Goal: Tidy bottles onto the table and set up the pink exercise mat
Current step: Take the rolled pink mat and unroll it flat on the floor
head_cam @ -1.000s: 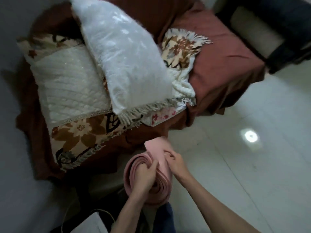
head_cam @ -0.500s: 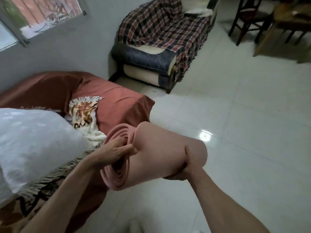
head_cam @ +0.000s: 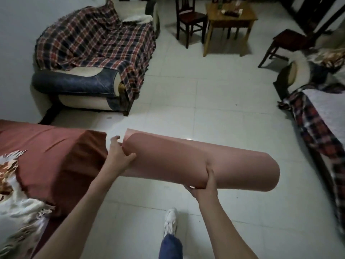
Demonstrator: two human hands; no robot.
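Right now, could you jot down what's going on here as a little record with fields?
mat: pink exercise mat, rolled, held level above the tiled floor
left hand: left hand grips the roll's left end
right hand: right hand grips the roll from below, towards its right end
table: wooden table at the far side, small items on it
bottles: too small to tell

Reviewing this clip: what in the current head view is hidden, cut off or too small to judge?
- Items on the wooden table: too small and dim in the head view to confirm as bottles.
- Right hand fingers: under the pink mat, hidden by the roll.
- Left hand: fingertips behind the mat's loose edge.
- Bed at right: cut off by the frame edge.
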